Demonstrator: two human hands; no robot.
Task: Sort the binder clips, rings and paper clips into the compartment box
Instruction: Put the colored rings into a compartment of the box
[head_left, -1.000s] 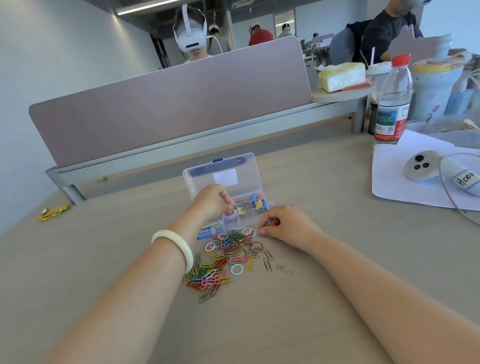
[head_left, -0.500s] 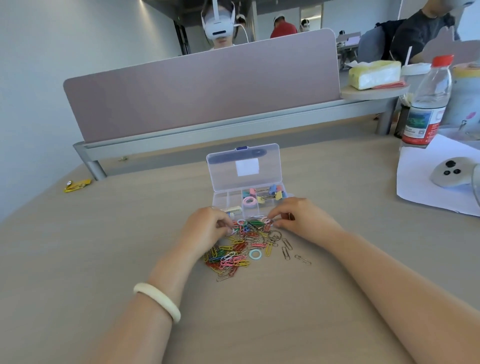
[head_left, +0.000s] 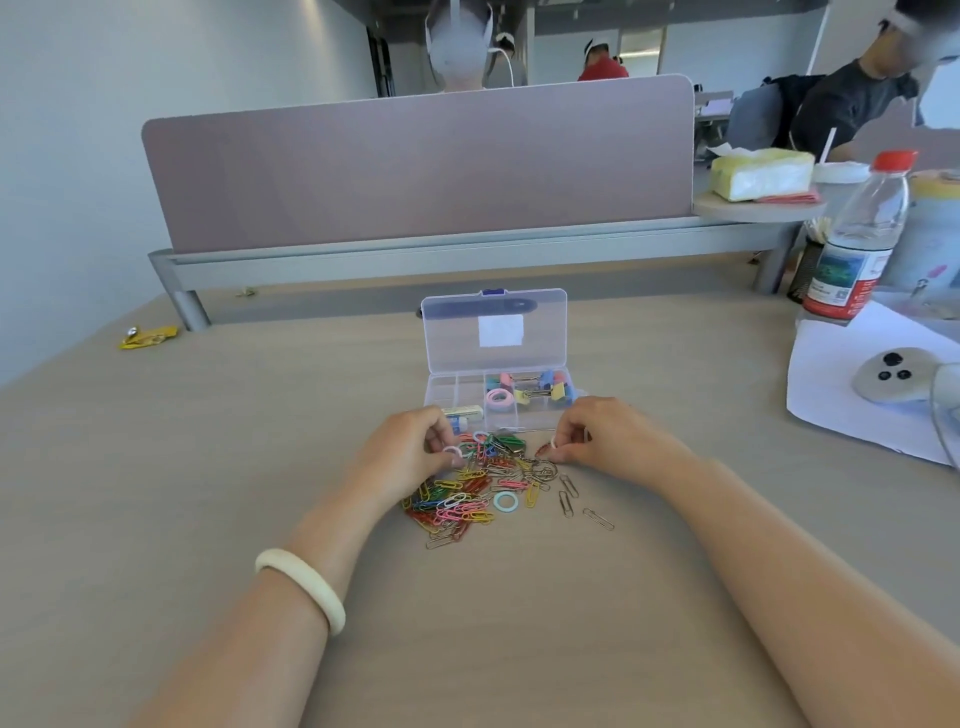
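Observation:
A clear compartment box (head_left: 441, 387) stands open on the desk, lid upright. Coloured binder clips (head_left: 550, 387) fill its right compartment and a pink ring (head_left: 500, 399) lies in the middle one. In front of it is a heap of coloured paper clips (head_left: 467, 499) with rings mixed in, among them a light blue ring (head_left: 505, 502). My left hand (head_left: 410, 452) pinches a white ring (head_left: 453, 451) at the heap's left edge. My right hand (head_left: 608, 434) pinches a small ring (head_left: 554, 443) at the heap's right edge.
Three loose metal paper clips (head_left: 571, 499) lie right of the heap. A water bottle (head_left: 857, 239), white paper (head_left: 852, 379) and a grey controller (head_left: 891, 379) are at the right. A yellow item (head_left: 148, 336) lies far left. A partition (head_left: 415, 161) runs behind.
My left hand came back from the box to the heap and now pinches a white ring. My right hand has lifted a small ring. The view has tilted.

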